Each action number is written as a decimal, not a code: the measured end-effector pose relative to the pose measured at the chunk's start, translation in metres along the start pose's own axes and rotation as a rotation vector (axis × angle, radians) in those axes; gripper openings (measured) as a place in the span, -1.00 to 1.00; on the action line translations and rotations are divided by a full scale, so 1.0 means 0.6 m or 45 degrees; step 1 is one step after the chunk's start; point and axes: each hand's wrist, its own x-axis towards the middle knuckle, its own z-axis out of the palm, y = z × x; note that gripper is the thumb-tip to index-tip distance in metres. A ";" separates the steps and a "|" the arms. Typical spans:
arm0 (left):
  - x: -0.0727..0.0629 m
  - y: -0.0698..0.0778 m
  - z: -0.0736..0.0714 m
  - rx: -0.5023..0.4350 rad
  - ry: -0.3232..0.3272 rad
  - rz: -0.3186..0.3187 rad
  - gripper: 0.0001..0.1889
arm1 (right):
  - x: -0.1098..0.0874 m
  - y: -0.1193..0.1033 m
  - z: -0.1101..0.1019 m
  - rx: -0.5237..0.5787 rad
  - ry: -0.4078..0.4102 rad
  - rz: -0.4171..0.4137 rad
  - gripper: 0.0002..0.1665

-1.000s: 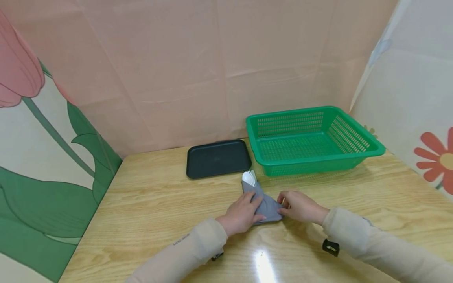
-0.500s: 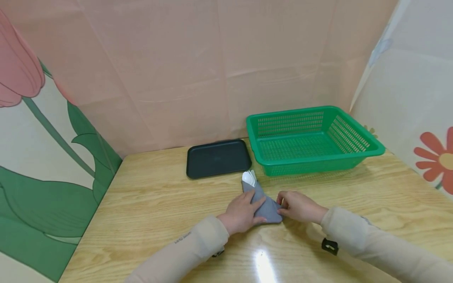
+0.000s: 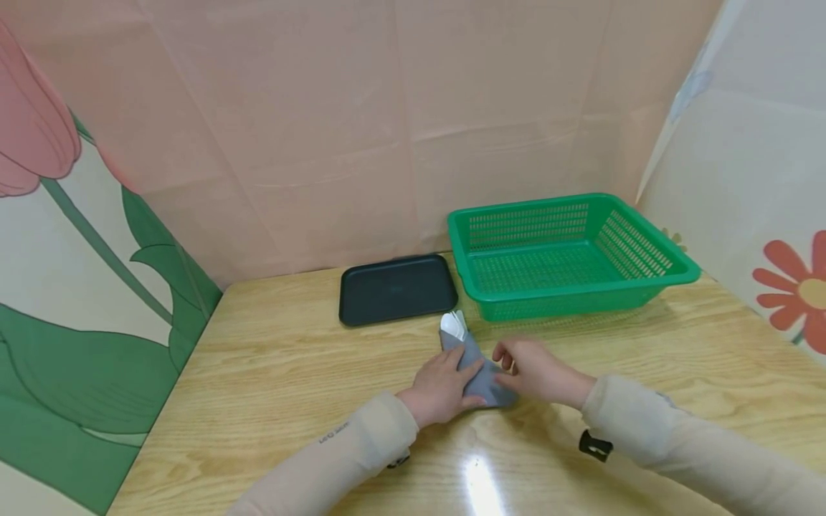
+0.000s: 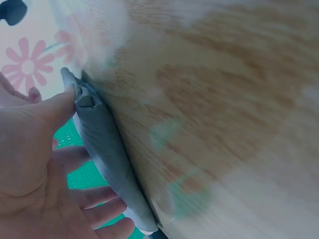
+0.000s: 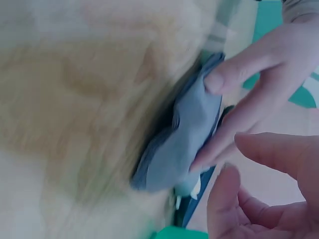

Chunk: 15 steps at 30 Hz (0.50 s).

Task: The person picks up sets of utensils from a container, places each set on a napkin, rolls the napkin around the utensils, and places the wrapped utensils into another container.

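A grey cloth napkin (image 3: 474,369) lies folded on the wooden table at the centre of the head view. Out of its far end stick the white bowl of a spoon (image 3: 453,327) and another pale utensil tip beside it; their handles are hidden in the cloth. My left hand (image 3: 444,383) rests on the napkin with fingers spread, its thumb and fingertips pressing the cloth. My right hand (image 3: 538,369) hovers at the napkin's right corner. In the right wrist view its thumb and bent index finger (image 5: 224,191) stand apart, with nothing between them.
A black tray (image 3: 396,290) lies at the back of the table, just beyond the spoon. To its right stands a green plastic basket (image 3: 584,290) with slotted walls. A pink sheet (image 3: 310,158) hangs behind the table, with flower-printed sheets at both sides.
My right hand has let go of the napkin's right corner and moved slightly up and left. The corner now lies flatter. My left hand has stayed on the napkin.
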 end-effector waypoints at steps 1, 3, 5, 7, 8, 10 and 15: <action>0.000 0.000 0.000 0.003 -0.001 -0.001 -0.36 | 0.001 -0.002 0.002 0.027 -0.014 -0.004 -0.76; 0.000 0.000 -0.001 -0.002 0.000 -0.002 -0.35 | 0.003 -0.006 0.008 0.070 -0.044 -0.003 -0.75; 0.000 0.000 -0.001 -0.002 0.000 -0.005 -0.34 | 0.004 -0.009 0.012 0.112 -0.080 0.022 -0.73; 0.000 0.001 0.000 0.008 0.000 -0.007 -0.34 | 0.006 -0.010 0.016 0.128 -0.105 0.050 -0.70; 0.000 0.001 0.000 0.009 0.000 -0.008 -0.33 | 0.007 -0.011 0.017 0.134 -0.114 0.070 -0.69; 0.000 0.001 0.002 0.011 -0.002 -0.013 -0.33 | 0.008 -0.011 0.020 0.150 -0.127 0.111 -0.67; -0.001 0.001 0.003 0.004 0.005 -0.015 -0.33 | 0.011 -0.011 0.030 0.223 -0.138 0.199 -0.64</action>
